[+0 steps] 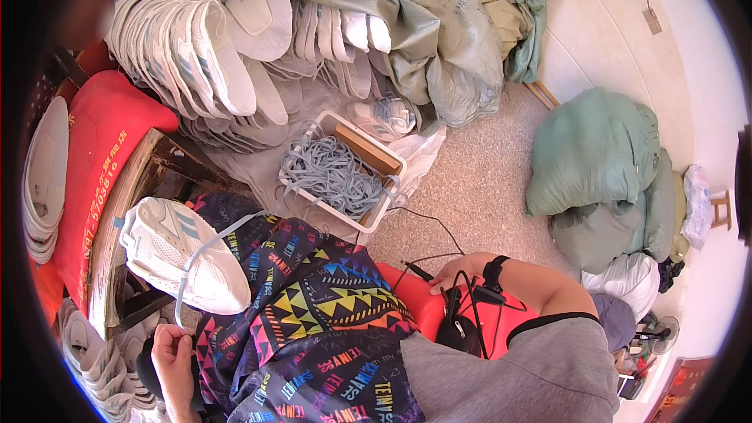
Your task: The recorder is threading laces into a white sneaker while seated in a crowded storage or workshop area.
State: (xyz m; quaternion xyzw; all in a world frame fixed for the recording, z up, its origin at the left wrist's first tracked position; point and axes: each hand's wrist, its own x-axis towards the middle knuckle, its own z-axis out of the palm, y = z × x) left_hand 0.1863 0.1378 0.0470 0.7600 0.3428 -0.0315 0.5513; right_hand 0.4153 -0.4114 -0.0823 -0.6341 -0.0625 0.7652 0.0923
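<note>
My left hand (174, 360) sits low at the left, fingers pinched on the end of a grey shoelace (205, 244) that runs up to a white sneaker (182, 254). The sneaker lies on its side on a wooden stand (125, 188) by my knee. My right hand (460, 270), with a black band on the wrist, rests on a red stool (419, 301) beside my patterned shorts, touching black cables and a small black device (458, 329). It grips nothing that I can make out.
A white crate of grey laces (338, 175) stands on the floor ahead. Stacks of white sneakers (196, 47) fill the upper left, more lie lower left. Large green-grey sacks (439, 39) lie behind, other sacks (599, 157) on the right. A red cushion (98, 157) covers the left.
</note>
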